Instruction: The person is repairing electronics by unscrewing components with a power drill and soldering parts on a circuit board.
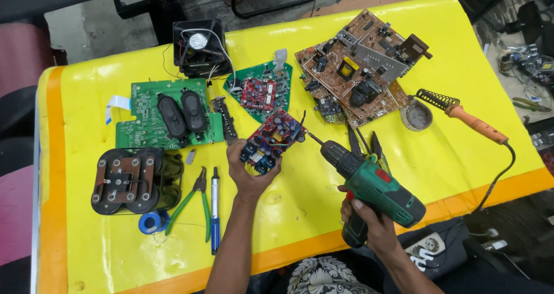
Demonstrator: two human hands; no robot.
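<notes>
My left hand [249, 175] holds a small red and blue circuit board [272, 139] tilted above the yellow table [81, 103]. My right hand [369, 223] grips the handle of a green and black cordless drill [375, 184]. The drill's bit points up-left and its tip sits just beside the right edge of the small board. Both forearms reach in from the bottom edge.
A large brown circuit board [360, 66] lies at the back right, with a soldering iron [473, 121] and a round tin [416, 116] beside it. A green board with two black speakers [167, 115], a fan [199, 45], a battery pack [135, 178], green pliers [193, 204] and a blue pen-like tool [214, 210] lie left.
</notes>
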